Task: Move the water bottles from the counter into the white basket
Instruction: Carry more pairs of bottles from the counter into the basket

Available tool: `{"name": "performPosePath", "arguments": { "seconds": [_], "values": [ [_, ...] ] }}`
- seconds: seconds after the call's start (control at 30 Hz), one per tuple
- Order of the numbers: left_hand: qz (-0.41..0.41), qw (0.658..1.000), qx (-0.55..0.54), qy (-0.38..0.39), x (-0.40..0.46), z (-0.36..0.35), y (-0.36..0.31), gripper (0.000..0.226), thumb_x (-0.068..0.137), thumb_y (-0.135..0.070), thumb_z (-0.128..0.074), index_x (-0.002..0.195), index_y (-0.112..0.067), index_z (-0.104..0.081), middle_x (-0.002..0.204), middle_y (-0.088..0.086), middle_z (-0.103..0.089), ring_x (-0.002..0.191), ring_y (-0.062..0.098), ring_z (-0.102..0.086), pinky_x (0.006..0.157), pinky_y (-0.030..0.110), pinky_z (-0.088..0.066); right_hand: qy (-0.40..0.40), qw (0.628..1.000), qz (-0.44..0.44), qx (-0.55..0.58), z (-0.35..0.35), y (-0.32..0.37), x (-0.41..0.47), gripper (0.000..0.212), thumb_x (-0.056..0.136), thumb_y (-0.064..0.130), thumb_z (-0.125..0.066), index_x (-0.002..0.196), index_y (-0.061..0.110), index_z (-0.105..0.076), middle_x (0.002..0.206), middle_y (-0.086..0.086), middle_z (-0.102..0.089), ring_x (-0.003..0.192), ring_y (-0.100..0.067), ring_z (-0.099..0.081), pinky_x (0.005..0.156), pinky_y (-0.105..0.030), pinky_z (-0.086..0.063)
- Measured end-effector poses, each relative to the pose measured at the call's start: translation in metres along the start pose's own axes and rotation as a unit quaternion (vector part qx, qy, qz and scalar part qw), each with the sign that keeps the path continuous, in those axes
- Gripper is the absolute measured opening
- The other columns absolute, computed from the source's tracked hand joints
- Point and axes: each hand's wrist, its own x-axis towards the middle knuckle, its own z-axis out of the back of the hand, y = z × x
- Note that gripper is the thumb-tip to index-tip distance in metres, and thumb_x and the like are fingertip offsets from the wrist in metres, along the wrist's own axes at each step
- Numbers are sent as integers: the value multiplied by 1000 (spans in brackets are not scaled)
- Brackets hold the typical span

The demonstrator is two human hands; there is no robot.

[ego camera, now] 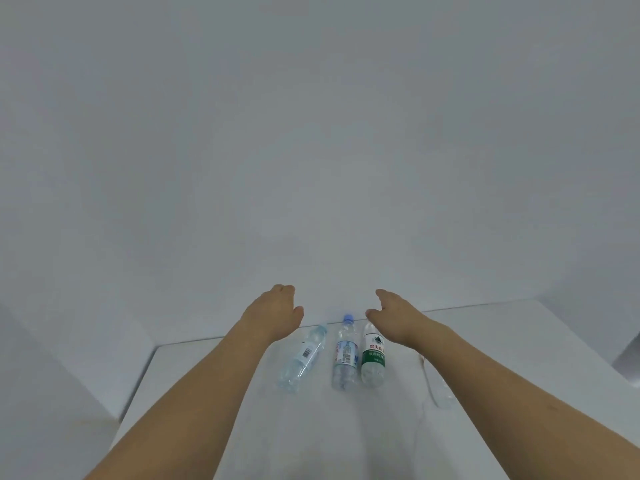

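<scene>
Nothing appears moved yet: three water bottles lie on their sides on the white counter (pixel 207 393), and no white basket shows anywhere in view, so the whole job seems to be left.

Counted, there are three clear bottles in a loose row, caps pointing toward 12 o'clock. The white-label bottle (pixel 304 357) lies tilted at about 11 o'clock from the row's middle; the blue-cap bottle (pixel 345 355) sits in the centre; the green-label bottle (pixel 373 358) lies just beside it toward 3 o'clock. A fourth clear object near the right forearm, at 4 o'clock, is too faint to identify.

Two hands are stretched out above the bottles. The left hand (pixel 273 315) is loosely curled and holds nothing. The right hand (pixel 398 317) is spread slack, also empty, hovering over the top of the green-label bottle.
</scene>
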Motion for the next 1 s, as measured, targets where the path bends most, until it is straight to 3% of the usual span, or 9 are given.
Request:
{"name": "performPosePath", "arguments": {
  "seconds": [0.07,0.17,0.27,0.33,0.4,0.53,0.63,0.77,1.0],
  "values": [
    [24,999,-8,23,24,-27,12,49,101,-33,-43,141,-7,-41,144,11,-45,127,28,-48,100,37,-41,14,998,-28,47,-21,-8,38,46,96,22,-42,136,1,-38,135,-15,-47,117,-29,-49,91,-32,-40],
    [51,995,-16,81,58,-85,32,49,99,-36,-45,141,-9,-41,143,9,-45,127,26,-48,100,36,-40,37,989,-84,113,-65,-20,92,42,95,17,-40,137,11,-39,128,-12,-50,91,-19,-50,78,-30,-45],
    [94,987,-57,120,95,-150,47,53,96,-39,-48,140,-10,-42,142,8,-47,127,24,-49,99,33,-39,49,984,-109,134,-115,-39,148,45,91,11,-40,136,10,-39,100,-9,-55,75,-19,-56,64,-31,-50],
    [113,983,-78,125,116,-186,49,54,94,-42,-50,137,-11,-43,137,8,-50,122,26,-52,98,35,-44,36,982,-128,130,-140,-50,177,48,87,10,-42,135,2,-38,102,-13,-57,83,-26,-60,67,-33,-51],
    [118,983,-75,121,138,-222,51,56,89,-44,-55,133,-11,-42,128,7,-52,115,27,-55,88,36,-47,15,988,-134,81,-169,-66,209,44,86,12,-43,129,-1,-42,116,-19,-54,100,-34,-58,85,-40,-51],
    [130,984,-71,100,165,-271,59,61,82,-48,-62,127,-14,-40,114,5,-52,103,27,-57,71,32,-42,-12,990,-133,-49,-216,-88,256,58,92,20,-42,141,-3,-24,135,-22,-38,121,-38,-41,104,-42,-32],
    [179,976,-114,54,160,-290,72,60,77,-53,-62,121,-18,-39,100,-1,-50,88,22,-55,66,31,-40,-28,987,-113,-113,-237,-101,272,66,96,29,-40,146,-3,-11,136,-23,-38,119,-37,-43,103,-44,-34],
    [238,961,-137,14,158,-291,87,53,76,-53,-62,109,-18,-39,94,-1,-50,84,24,-56,65,33,-42,-78,985,-114,-107,-243,-111,274,66,91,36,-45,142,2,-21,124,-23,-47,108,-37,-47,96,-44,-37],
    [248,960,-132,-1,164,-293,86,53,77,-50,-62,113,-18,-38,97,-1,-51,86,24,-57,66,35,-47,-101,985,-134,-47,-243,-112,275,66,82,37,-56,136,6,-32,118,-20,-51,105,-37,-46,93,-45,-37]
  ]
}}
